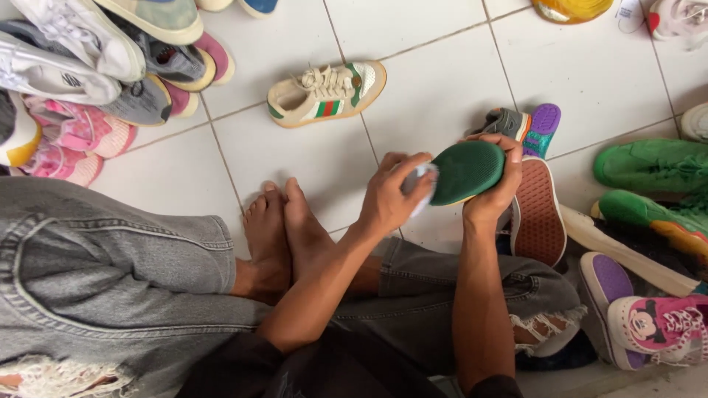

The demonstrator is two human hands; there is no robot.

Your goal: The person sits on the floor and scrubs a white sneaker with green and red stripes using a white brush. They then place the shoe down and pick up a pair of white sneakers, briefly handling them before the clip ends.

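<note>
Grey jeans (pixel 110 273) are filling the lower left of the frame. Right of centre, the right hand (pixel 493 193) is clamping a green-soled shoe (pixel 466 172) sole-up, exposing it, while the left hand (pixel 391 193) is pinching a pale cloth (pixel 420 179) against its edge above the white tiled floor (pixel 435 88).

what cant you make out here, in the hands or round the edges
Head view only:
- Green shoe: only its sole shows; the upper faces away and the right hand wraps it.
- White cloth: mostly hidden by the left hand and blurred, so its kind is unclear.
- Yellow thing: cut off by the top edge.
- Shoe pile: runs off the left and top edges.
- Pink shoe: cut off by the right edge.
</note>
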